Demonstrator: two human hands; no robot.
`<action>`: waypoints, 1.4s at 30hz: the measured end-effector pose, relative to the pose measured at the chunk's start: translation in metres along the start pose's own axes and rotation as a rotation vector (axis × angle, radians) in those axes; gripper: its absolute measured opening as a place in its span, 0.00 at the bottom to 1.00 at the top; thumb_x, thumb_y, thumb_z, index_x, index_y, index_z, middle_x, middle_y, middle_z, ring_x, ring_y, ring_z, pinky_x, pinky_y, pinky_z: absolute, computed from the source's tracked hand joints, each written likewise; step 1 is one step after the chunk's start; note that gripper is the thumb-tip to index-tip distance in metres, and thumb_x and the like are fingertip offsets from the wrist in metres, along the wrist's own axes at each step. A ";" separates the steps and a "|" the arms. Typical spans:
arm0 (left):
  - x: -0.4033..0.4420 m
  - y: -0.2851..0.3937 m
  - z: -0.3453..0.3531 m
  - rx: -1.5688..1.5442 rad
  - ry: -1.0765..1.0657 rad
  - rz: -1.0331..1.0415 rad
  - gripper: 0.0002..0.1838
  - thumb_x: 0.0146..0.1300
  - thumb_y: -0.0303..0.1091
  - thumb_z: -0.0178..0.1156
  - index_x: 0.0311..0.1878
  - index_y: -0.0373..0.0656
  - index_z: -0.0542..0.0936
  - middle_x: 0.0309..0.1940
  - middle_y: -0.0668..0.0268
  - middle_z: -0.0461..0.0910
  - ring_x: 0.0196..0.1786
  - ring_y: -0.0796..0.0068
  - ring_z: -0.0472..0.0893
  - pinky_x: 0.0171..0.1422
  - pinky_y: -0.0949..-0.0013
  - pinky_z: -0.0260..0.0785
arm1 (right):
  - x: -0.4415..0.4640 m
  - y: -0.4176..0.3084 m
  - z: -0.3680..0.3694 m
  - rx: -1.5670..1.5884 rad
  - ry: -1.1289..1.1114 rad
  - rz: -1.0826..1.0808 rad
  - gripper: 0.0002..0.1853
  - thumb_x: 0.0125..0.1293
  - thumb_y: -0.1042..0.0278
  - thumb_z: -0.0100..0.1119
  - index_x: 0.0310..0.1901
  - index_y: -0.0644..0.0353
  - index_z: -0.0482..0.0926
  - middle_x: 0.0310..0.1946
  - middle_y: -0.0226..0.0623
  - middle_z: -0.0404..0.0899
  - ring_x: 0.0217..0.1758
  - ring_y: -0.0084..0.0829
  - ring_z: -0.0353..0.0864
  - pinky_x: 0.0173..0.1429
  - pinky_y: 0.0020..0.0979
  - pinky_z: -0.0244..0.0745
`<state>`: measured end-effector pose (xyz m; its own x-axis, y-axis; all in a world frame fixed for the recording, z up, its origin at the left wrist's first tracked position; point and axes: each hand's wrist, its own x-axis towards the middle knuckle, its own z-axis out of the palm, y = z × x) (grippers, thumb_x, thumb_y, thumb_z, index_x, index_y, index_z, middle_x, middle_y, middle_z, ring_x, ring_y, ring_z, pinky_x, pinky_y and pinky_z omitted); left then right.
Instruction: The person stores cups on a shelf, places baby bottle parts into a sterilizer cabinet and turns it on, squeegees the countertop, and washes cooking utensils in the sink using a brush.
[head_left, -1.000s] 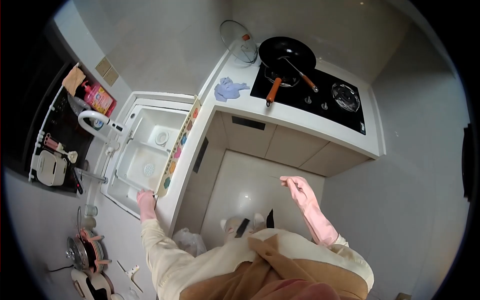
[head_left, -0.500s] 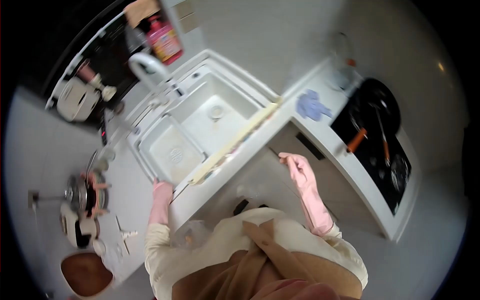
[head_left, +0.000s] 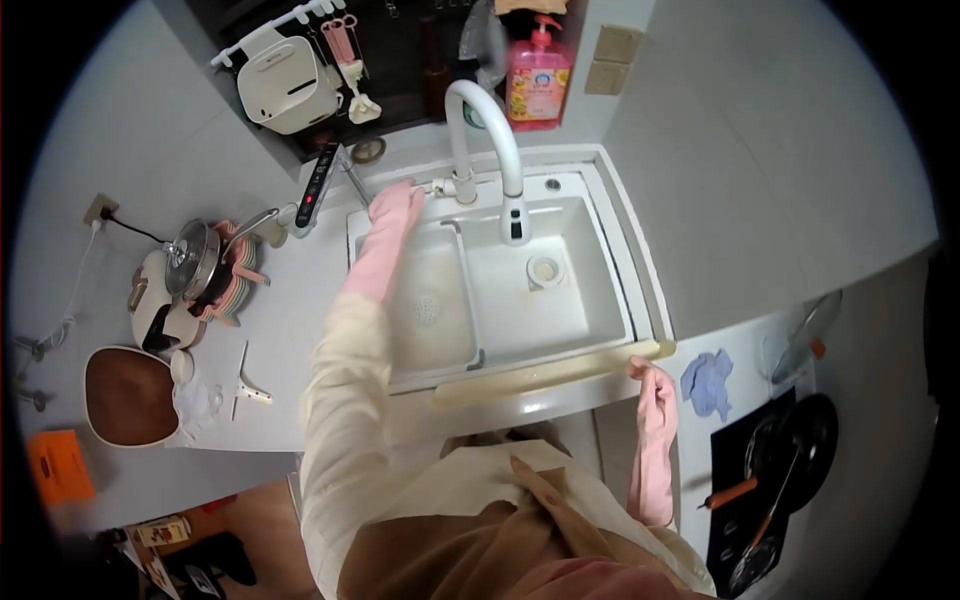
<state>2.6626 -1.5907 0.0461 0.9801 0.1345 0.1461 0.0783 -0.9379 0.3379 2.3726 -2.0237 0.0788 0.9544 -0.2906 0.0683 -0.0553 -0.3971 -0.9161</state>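
Observation:
Both my hands wear pink rubber gloves. My left hand (head_left: 396, 208) reaches across the left sink basin to the faucet handle (head_left: 436, 188), its fingers closed at the handle's end. The white faucet (head_left: 510, 165) arches over the double-basin sink (head_left: 610, 270), its spray head above the right basin; I see no water running from it. My right hand (head_left: 654, 385) hovers by the right front corner of the sink, near a cream strip (head_left: 560, 372) along the edge. Its fingers are loosely bent, with nothing in them.
A pink soap bottle (head_left: 539, 85) stands behind the faucet. On the right are a blue cloth (head_left: 708, 384) and a black stove with a pan (head_left: 810, 440). To the left are a lidded pot (head_left: 195, 265), a squeegee (head_left: 253, 392) and a brown-lined basin (head_left: 130, 395).
The view has turned and shifted left. My left hand has gone from the sink's front left corner to the faucet handle. My right hand has come up beside the sink's front edge.

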 end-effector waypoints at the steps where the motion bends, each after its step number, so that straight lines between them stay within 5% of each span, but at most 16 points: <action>1: 0.019 0.015 -0.002 0.065 -0.042 -0.075 0.21 0.66 0.49 0.53 0.49 0.45 0.83 0.49 0.55 0.82 0.54 0.53 0.80 0.59 0.55 0.71 | 0.010 -0.004 -0.002 -0.024 -0.004 -0.013 0.12 0.73 0.69 0.48 0.45 0.65 0.82 0.39 0.39 0.83 0.43 0.30 0.82 0.52 0.29 0.73; 4: 0.063 0.024 0.047 0.164 -0.224 -0.248 0.20 0.65 0.48 0.52 0.48 0.46 0.84 0.50 0.55 0.82 0.54 0.55 0.81 0.57 0.55 0.72 | 0.030 -0.007 -0.011 -0.033 0.013 -0.038 0.12 0.73 0.69 0.49 0.44 0.64 0.82 0.40 0.38 0.83 0.44 0.31 0.82 0.53 0.30 0.74; 7: 0.076 0.016 0.081 0.172 -0.144 -0.304 0.16 0.64 0.43 0.53 0.46 0.48 0.86 0.49 0.56 0.83 0.54 0.58 0.81 0.55 0.57 0.73 | 0.037 0.006 -0.022 -0.011 0.037 -0.042 0.11 0.73 0.70 0.49 0.45 0.64 0.82 0.41 0.38 0.83 0.45 0.30 0.83 0.53 0.29 0.74; 19: 0.064 -0.003 0.072 0.257 -0.134 -0.127 0.17 0.66 0.41 0.50 0.43 0.43 0.86 0.44 0.55 0.84 0.51 0.53 0.81 0.57 0.56 0.72 | 0.029 -0.003 -0.013 -0.080 0.031 0.033 0.10 0.72 0.74 0.51 0.47 0.65 0.81 0.41 0.38 0.83 0.45 0.27 0.81 0.54 0.25 0.72; 21: 0.036 0.010 0.066 0.366 0.141 0.097 0.19 0.67 0.43 0.49 0.47 0.42 0.83 0.47 0.54 0.83 0.50 0.52 0.80 0.58 0.57 0.71 | 0.019 -0.003 -0.012 -0.078 0.044 0.011 0.10 0.71 0.75 0.52 0.48 0.64 0.81 0.40 0.38 0.83 0.44 0.28 0.81 0.52 0.25 0.73; 23: 0.000 0.030 0.061 -0.008 0.161 0.024 0.21 0.69 0.47 0.48 0.54 0.42 0.79 0.49 0.54 0.81 0.51 0.55 0.79 0.60 0.58 0.69 | 0.009 0.006 -0.012 0.006 0.082 0.035 0.10 0.72 0.74 0.51 0.48 0.64 0.81 0.41 0.38 0.83 0.44 0.27 0.81 0.53 0.25 0.73; 25: -0.033 0.036 0.060 -0.585 -0.259 -0.052 0.24 0.72 0.49 0.47 0.60 0.41 0.75 0.55 0.55 0.79 0.55 0.60 0.79 0.63 0.59 0.67 | -0.005 0.022 -0.013 0.095 0.134 0.065 0.10 0.73 0.73 0.50 0.48 0.64 0.81 0.41 0.38 0.82 0.44 0.26 0.80 0.54 0.25 0.73; 27: -0.073 0.047 0.089 -1.182 -0.629 -0.431 0.28 0.75 0.50 0.43 0.65 0.36 0.69 0.58 0.56 0.77 0.60 0.64 0.76 0.66 0.61 0.64 | -0.018 0.005 -0.018 0.141 0.190 0.170 0.11 0.74 0.71 0.49 0.48 0.65 0.81 0.41 0.37 0.82 0.45 0.25 0.80 0.54 0.24 0.72; 31: -0.152 0.078 0.103 -1.207 -0.937 -0.335 0.29 0.75 0.48 0.45 0.68 0.35 0.66 0.62 0.57 0.74 0.67 0.67 0.71 0.72 0.63 0.59 | -0.050 0.006 -0.054 0.213 0.262 0.277 0.13 0.74 0.66 0.49 0.46 0.64 0.82 0.36 0.34 0.82 0.40 0.23 0.77 0.48 0.23 0.70; 33: -0.168 0.102 0.100 -1.488 -0.951 -0.348 0.28 0.74 0.48 0.47 0.68 0.37 0.67 0.62 0.59 0.74 0.67 0.67 0.71 0.72 0.64 0.60 | -0.081 0.005 -0.073 0.240 0.341 0.314 0.15 0.74 0.62 0.50 0.44 0.63 0.84 0.32 0.30 0.82 0.35 0.21 0.75 0.41 0.22 0.69; 35: -0.164 0.139 0.077 -1.463 -0.678 -0.573 0.25 0.74 0.44 0.47 0.67 0.38 0.68 0.62 0.60 0.74 0.67 0.67 0.71 0.73 0.64 0.61 | -0.110 -0.002 -0.091 0.264 0.426 0.348 0.16 0.73 0.58 0.52 0.41 0.62 0.85 0.26 0.27 0.79 0.27 0.17 0.69 0.33 0.21 0.64; 37: -0.121 0.108 0.131 -1.593 -0.468 -0.752 0.23 0.73 0.42 0.50 0.65 0.39 0.69 0.61 0.61 0.76 0.65 0.66 0.74 0.73 0.64 0.61 | -0.139 -0.008 -0.109 0.251 0.544 0.358 0.18 0.72 0.55 0.54 0.38 0.61 0.86 0.21 0.24 0.77 0.20 0.14 0.63 0.26 0.19 0.59; 39: -0.086 0.101 0.148 -1.969 -0.250 -1.032 0.20 0.71 0.39 0.52 0.60 0.39 0.74 0.57 0.64 0.79 0.57 0.68 0.79 0.67 0.66 0.66 | -0.168 -0.002 -0.130 0.148 0.682 0.304 0.17 0.71 0.57 0.55 0.37 0.61 0.86 0.20 0.24 0.77 0.19 0.15 0.64 0.25 0.20 0.59; 42: -0.079 0.109 0.159 -1.960 -0.355 -0.771 0.16 0.68 0.38 0.56 0.55 0.41 0.77 0.55 0.63 0.80 0.55 0.68 0.80 0.63 0.66 0.69 | -0.206 0.009 -0.179 -0.089 0.904 0.259 0.15 0.70 0.60 0.56 0.38 0.63 0.85 0.20 0.26 0.76 0.20 0.16 0.66 0.26 0.21 0.62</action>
<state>2.6227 -1.7542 -0.0760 0.8553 -0.0397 -0.5167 0.3654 0.7532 0.5469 2.1224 -2.1232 0.1276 0.3222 -0.9292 0.1810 -0.2919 -0.2794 -0.9147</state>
